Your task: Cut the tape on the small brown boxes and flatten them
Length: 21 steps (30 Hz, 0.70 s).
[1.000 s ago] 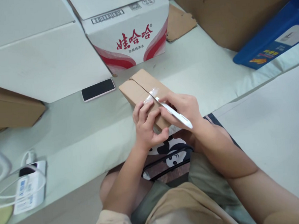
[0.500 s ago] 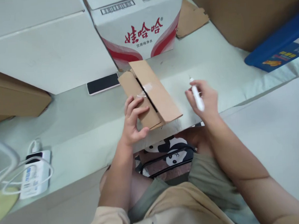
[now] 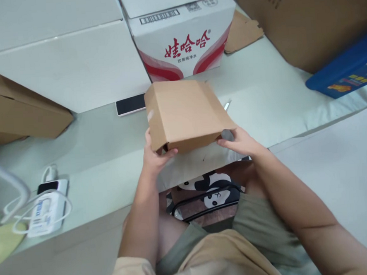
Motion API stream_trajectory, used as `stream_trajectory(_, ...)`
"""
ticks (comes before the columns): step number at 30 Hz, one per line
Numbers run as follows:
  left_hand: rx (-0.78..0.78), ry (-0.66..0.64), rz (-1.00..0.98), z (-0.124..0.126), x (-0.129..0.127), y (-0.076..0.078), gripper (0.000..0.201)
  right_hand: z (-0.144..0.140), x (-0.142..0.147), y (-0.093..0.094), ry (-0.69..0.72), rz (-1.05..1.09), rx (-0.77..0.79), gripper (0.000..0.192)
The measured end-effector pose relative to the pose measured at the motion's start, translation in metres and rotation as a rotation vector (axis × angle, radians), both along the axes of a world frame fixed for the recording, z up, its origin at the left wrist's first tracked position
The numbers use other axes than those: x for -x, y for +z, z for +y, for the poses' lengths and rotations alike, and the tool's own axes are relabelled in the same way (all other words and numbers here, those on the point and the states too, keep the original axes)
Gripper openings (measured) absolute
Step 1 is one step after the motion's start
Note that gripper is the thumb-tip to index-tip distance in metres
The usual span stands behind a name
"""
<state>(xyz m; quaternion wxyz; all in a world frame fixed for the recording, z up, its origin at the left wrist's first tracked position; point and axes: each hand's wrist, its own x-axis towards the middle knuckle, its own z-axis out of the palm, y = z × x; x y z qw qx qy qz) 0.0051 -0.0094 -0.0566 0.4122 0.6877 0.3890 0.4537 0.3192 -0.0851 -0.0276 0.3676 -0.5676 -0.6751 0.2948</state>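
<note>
The small cardboard box (image 3: 185,112) was held up over the near edge of the pale surface, tilted so that one broad plain face looked up at the camera. The left hand (image 3: 155,153) gripped its near left corner, thumb across the lower edge and fingers tucked underneath. The right hand (image 3: 238,141) held the near right corner, fingertips closed on a loose flap end there. Both hands were therefore closed on the box, with nothing else in them.

Just beyond the box's right side the tip of a white cutter (image 3: 227,105) showed on the surface, apart from both hands. A black phone (image 3: 131,104) lay partly hidden behind the box's left corner, and a large white carton with red lettering (image 3: 180,38) stood further back.

The step in hand looked like turning the box over to get at its flaps. The next move would probably call for a steady hold with the left hand while the right worked the loose flap open.
</note>
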Motion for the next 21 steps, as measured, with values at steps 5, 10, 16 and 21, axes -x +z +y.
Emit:
stream_trajectory(5,0.241,-0.131,-0.101,0.0,0.003,-0.001,0.099,0.001,0.016,-0.011,-0.145,0.402,-0.011,0.058)
stream_trajectory(10,0.222,0.203,-0.072,0.003,-0.005,0.0,0.083,0.003,0.034,0.006,-0.417,0.328,0.003,0.052)
stream_trajectory(16,0.194,0.392,-0.071,-0.001,-0.012,0.015,0.056,-0.001,0.035,0.012,-0.449,0.297,-0.076,0.047)
stream_trajectory(21,0.073,0.204,-0.184,-0.014,-0.001,0.022,0.029,0.004,0.026,-0.002,-0.554,0.488,-0.131,0.05)
